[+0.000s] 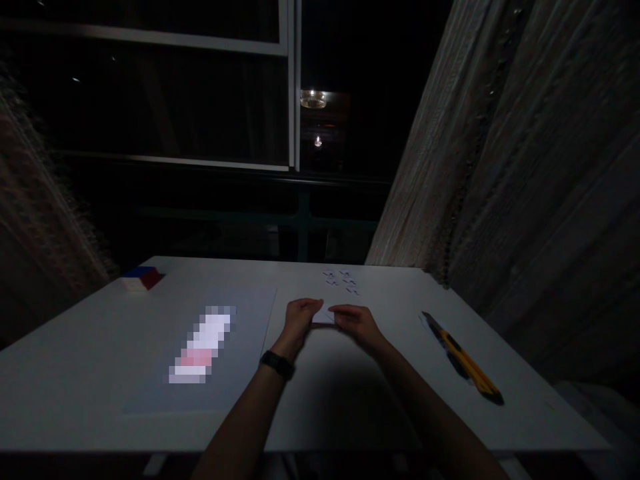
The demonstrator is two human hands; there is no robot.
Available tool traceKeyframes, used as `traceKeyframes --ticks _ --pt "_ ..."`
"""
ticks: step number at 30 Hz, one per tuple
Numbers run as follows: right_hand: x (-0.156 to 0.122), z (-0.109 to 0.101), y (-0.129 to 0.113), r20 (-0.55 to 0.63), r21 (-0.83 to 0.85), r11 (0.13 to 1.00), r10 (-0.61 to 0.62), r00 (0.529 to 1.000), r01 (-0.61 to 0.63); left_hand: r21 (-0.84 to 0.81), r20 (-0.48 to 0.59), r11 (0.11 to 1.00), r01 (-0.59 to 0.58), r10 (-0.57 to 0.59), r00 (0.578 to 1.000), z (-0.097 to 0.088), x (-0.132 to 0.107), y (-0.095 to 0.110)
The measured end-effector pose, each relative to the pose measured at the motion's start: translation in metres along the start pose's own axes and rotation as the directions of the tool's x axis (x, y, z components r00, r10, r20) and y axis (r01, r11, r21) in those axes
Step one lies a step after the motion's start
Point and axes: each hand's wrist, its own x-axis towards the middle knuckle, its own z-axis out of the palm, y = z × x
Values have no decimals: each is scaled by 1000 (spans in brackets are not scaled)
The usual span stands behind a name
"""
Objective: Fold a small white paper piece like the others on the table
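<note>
Between my two hands is a small white piece of paper (324,315) with a dark line on it, held just over the table's middle. My left hand (300,316), with a black band on the wrist, grips its left edge between thumb and fingers. On its right edge my right hand (357,323) closes in the same way. Just beyond my hands lie several small white paper pieces (343,281) with dark marks, set out in rough rows; the marks are too small to make out.
A yellow utility knife (463,359) lies on the right of the white table (320,407). At left is a large pale sheet (243,340) with a blurred-out, bright patch. A cube-like block (141,278), blue, red and white, sits at the far left corner. Curtains (425,147) flank a dark window.
</note>
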Motion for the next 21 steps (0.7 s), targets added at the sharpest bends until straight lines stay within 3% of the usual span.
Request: traceKeyframes --ticks 5,12,16,21 --pt "0 -1 2 -15 -33 999 -11 1000 11 -6 55 1000 -5 5 998 2 0 -1" --pt "0 -2 0 19 -190 971 -146 989 147 100 11 991 -91 91 996 1 5 -6" --pt "2 -2 0 -44 -247 961 -138 989 123 83 45 993 -87 83 995 0 6 -7" --pt "4 -3 1 -108 -205 976 -97 989 74 42 93 998 -47 43 995 2 0 -2"
